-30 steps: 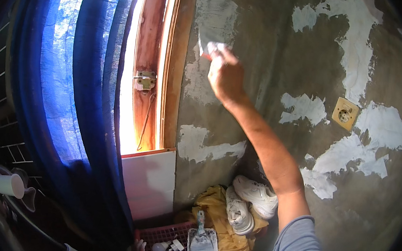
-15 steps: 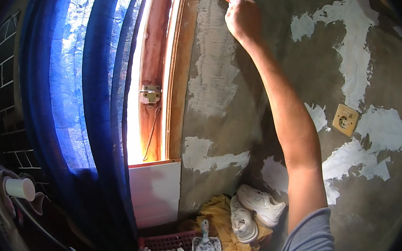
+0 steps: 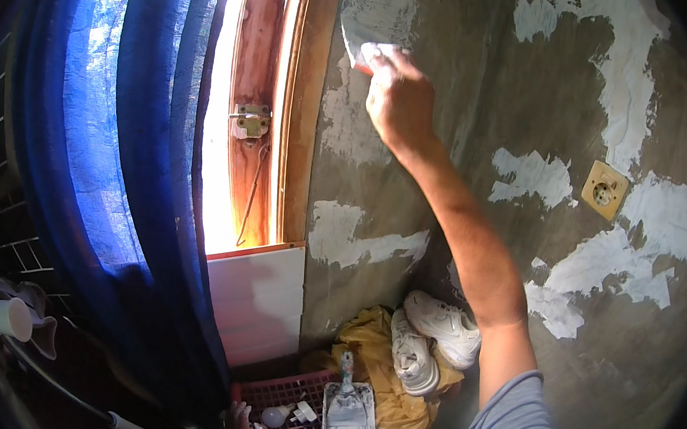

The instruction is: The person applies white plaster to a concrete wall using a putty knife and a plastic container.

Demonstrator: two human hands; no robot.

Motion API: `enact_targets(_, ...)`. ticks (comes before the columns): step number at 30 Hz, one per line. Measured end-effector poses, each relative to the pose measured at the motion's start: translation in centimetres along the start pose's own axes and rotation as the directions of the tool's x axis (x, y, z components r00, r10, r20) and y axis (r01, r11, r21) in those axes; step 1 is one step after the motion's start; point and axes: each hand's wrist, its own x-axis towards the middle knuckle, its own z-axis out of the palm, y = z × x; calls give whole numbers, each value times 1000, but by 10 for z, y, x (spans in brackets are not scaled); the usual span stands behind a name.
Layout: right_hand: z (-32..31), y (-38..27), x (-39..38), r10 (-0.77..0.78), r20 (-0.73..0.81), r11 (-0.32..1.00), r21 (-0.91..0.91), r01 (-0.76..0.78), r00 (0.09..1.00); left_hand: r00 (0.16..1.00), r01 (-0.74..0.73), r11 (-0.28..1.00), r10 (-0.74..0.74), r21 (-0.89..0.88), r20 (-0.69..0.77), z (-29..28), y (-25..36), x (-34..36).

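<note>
My right hand (image 3: 395,88) is raised to the wall left of the corner, its fingers closed round a putty knife (image 3: 350,42). The knife's wide blade, seen nearly edge-on, lies against the white putty strip (image 3: 378,1) beside the wooden window frame (image 3: 303,129). White putty smears the fingers, and a bit of orange-red shows on the tool below them. My left hand does not show. Below, a square putty-smeared plate with a handle (image 3: 349,411) rests on a pink plastic basket (image 3: 304,387).
A blue curtain (image 3: 136,155) hangs over the bright window. White shoes (image 3: 431,336) lie on a yellow-brown cloth or bag (image 3: 374,336) in the corner. A light bulb (image 3: 275,417) and a white plug (image 3: 304,412) lie in the basket. A wall socket (image 3: 604,191) sits among putty patches at right.
My right hand has moved down the putty strip with the putty knife, and the blade has turned to lie against the wall. The view has shifted slightly.
</note>
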Motion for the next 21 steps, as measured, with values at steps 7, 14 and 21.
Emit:
enact_targets(7, -11, -29, -64, 16, 184, 1000, 6, -17, 983, 1000, -26, 999, 26, 32, -5, 1, -4, 1)
enact_targets(14, -26, -31, -65, 15, 110, 996, 85, -24, 994, 998, -56, 998, 57, 33, -24, 18, -27, -9)
enact_targets(21, -12, -25, -38, 12, 57, 999, 51, -15, 998, 998, -57, 998, 57, 9, -7, 18, -23, -9)
